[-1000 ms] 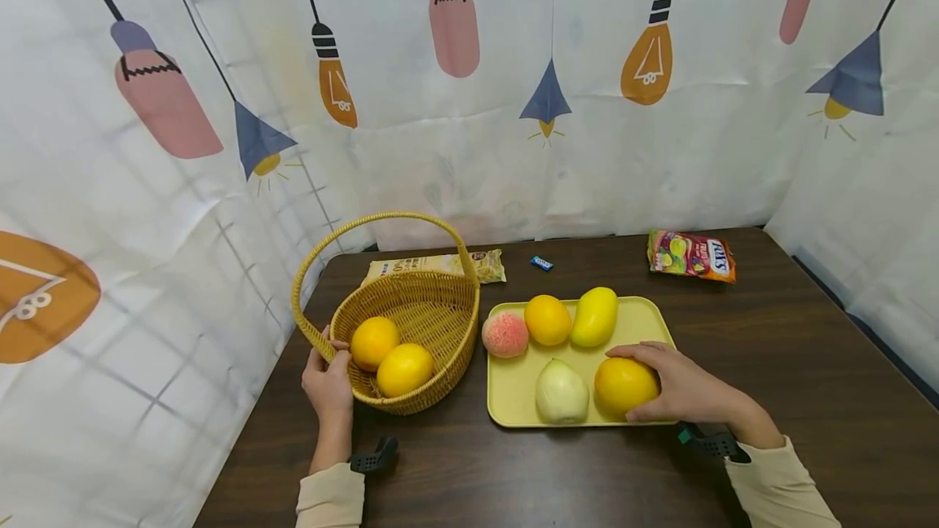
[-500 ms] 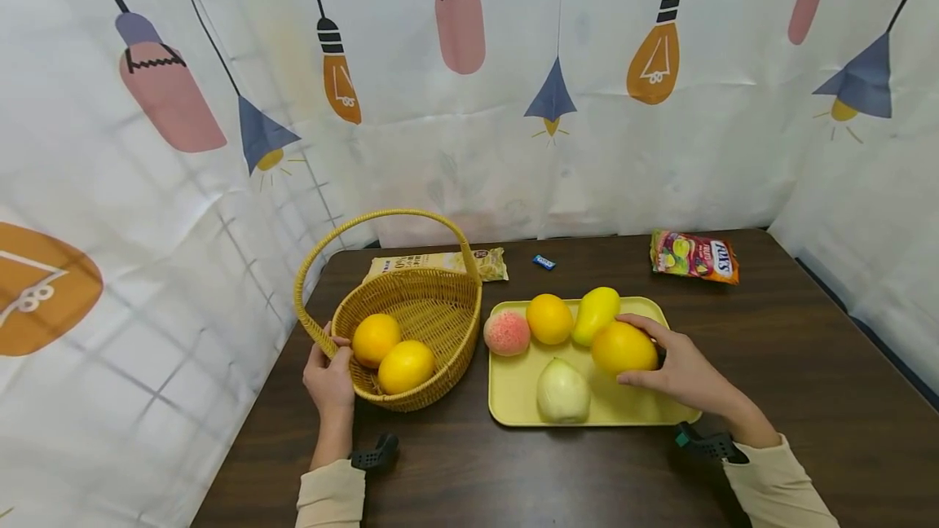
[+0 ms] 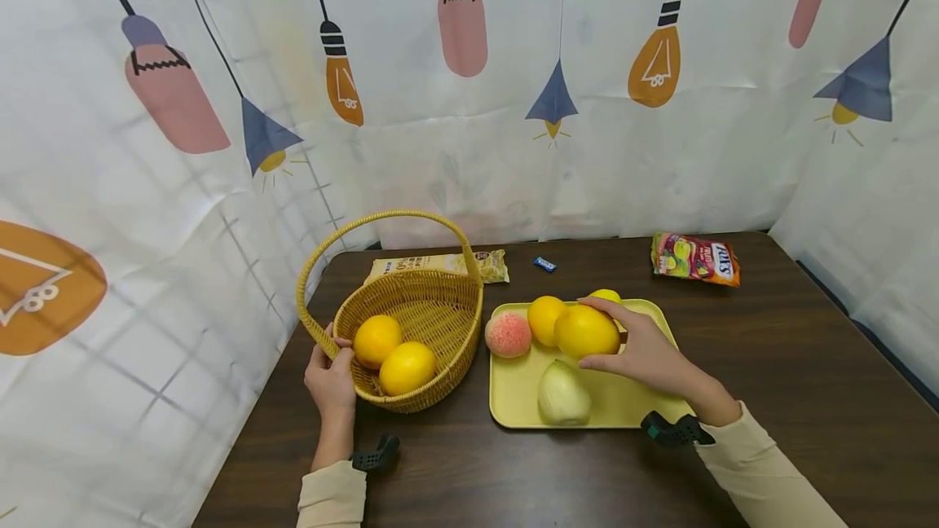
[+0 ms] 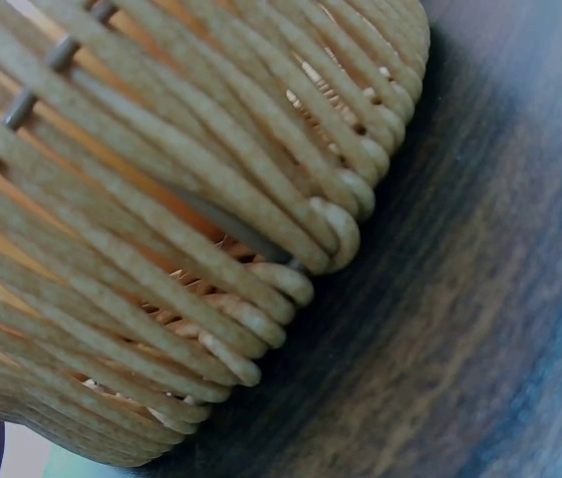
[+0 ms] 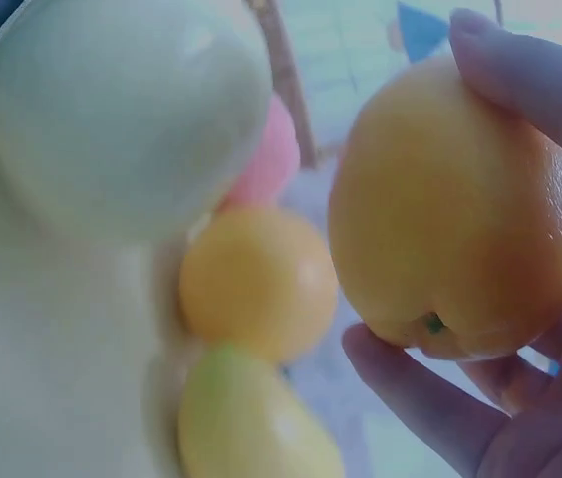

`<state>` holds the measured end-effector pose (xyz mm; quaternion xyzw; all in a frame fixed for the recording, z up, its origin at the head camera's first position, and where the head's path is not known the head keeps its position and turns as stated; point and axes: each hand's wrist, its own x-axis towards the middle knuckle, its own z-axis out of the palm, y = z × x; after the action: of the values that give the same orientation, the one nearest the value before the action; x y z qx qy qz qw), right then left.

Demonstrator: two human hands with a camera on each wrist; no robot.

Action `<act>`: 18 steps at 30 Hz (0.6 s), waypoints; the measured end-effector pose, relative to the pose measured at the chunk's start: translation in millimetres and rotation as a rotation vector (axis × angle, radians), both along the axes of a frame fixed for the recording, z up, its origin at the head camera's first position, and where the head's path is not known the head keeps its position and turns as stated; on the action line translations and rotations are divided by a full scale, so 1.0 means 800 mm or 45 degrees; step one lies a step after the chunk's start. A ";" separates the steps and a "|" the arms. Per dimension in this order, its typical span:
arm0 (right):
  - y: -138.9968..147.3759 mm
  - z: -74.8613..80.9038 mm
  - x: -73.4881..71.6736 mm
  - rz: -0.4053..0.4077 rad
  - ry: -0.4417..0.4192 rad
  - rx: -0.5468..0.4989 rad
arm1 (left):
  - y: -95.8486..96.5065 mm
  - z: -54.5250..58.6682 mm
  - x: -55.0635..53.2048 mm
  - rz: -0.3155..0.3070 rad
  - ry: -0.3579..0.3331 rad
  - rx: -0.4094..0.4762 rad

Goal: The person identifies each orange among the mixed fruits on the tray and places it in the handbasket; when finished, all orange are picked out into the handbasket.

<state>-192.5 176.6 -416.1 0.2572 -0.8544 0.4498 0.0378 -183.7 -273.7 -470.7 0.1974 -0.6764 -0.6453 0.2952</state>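
Observation:
My right hand [image 3: 649, 351] holds a large yellow-orange orange [image 3: 587, 332] between thumb and fingers, raised over the yellow tray [image 3: 623, 406]. In the right wrist view, the held orange [image 5: 450, 209] shows its green stem dimple. My left hand [image 3: 330, 385] grips the woven basket [image 3: 460, 349] at its left rim, by the handle's foot. Two oranges [image 3: 407, 369] lie in the basket. On the tray sit a pink peach [image 3: 508, 335], another orange [image 3: 543, 319], a mango [image 3: 606, 295] mostly hidden behind the right hand and held orange, and a pale green pear-shaped fruit [image 3: 563, 394].
Behind the basket lies a pale yellow snack packet [image 3: 493, 266]. A small blue wrapped sweet [image 3: 545, 264] is at the back middle, and a bright candy bag [image 3: 695, 258] at the back right. The basket's tall handle [image 3: 381, 217] arches above it.
The right hand has lifted the orange off the tray's front right and carried it up and leftward, in front of the mango. The left hand keeps its hold on the basket.

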 end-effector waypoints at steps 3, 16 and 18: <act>-0.024 0.007 -0.006 0.025 0.022 -0.016 | 0.000 0.000 0.001 0.000 0.008 0.013; -0.130 0.024 -0.013 0.097 -0.008 -0.085 | 0.000 0.000 0.004 0.004 0.004 -0.010; -0.142 0.022 -0.014 0.130 -0.026 -0.070 | 0.000 0.000 0.004 0.007 -0.001 -0.019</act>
<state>-203.5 62.7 -398.2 0.2947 -0.8279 0.4771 0.0131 -180.9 -273.5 -470.7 0.1974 -0.6808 -0.6394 0.2980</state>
